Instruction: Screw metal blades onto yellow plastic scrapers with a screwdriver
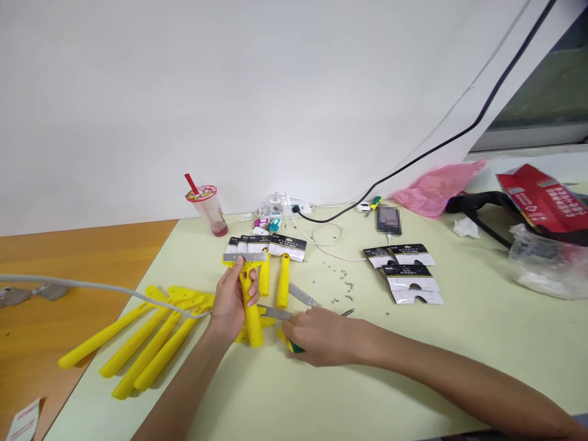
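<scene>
The table [257,398] backs a silver-bladed yellow scraper [252,320].

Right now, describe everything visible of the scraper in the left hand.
The yellow scraper looks plastic, with a rounded handle and a grey, metal-looking blade across its wider head. The left hand grips it near the neck, thumb up by the blade. Its blade end points toward the wall; whether the handle's lower end touches the table is unclear.

Left grip [229,301] and right grip [316,335] bare; forearms [413,355] bare, slender.
</scene>
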The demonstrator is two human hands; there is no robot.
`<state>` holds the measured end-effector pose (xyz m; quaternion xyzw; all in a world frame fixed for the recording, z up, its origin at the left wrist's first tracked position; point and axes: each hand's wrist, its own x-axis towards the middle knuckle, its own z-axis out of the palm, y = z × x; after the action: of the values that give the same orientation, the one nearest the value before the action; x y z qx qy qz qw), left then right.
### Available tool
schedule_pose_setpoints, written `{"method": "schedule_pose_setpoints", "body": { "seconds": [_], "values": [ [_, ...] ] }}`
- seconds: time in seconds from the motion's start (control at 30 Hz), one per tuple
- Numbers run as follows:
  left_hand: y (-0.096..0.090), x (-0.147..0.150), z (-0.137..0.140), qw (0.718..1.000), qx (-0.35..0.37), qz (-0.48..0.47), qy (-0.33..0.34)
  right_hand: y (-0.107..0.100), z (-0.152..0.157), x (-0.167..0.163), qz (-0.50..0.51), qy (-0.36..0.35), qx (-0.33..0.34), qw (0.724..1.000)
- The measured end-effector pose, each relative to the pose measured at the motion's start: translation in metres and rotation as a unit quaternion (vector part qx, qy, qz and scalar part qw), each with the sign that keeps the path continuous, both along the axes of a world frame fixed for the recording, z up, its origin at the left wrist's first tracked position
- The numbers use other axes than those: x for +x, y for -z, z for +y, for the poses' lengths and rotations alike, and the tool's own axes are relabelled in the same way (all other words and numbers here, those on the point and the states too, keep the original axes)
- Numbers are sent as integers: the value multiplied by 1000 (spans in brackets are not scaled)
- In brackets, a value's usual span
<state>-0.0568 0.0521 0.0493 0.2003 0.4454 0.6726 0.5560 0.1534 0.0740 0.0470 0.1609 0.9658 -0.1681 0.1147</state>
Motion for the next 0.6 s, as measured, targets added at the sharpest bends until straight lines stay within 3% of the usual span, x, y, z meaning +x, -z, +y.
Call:
{"method": "schedule_pose_setpoints", "body": {
  "seconds": [0.1, 0.27, 0.43, 0.6],
  "values": [
    [1, -1, 0, 1000, -1, 0, 0, 1, -7, -1, -7, -23, 55, 998],
    [1, -1, 0, 1000, -1, 5, -6, -2, -11, 1, 5, -63, 69, 996],
    [-2, 4, -2, 1000, -4, 10, -5, -44, -2, 18, 37, -42, 56, 997],
    [-3, 11, -5, 1000, 4, 5, 6, -90, 19, 41, 143, 95, -90, 981]
  ]
}}
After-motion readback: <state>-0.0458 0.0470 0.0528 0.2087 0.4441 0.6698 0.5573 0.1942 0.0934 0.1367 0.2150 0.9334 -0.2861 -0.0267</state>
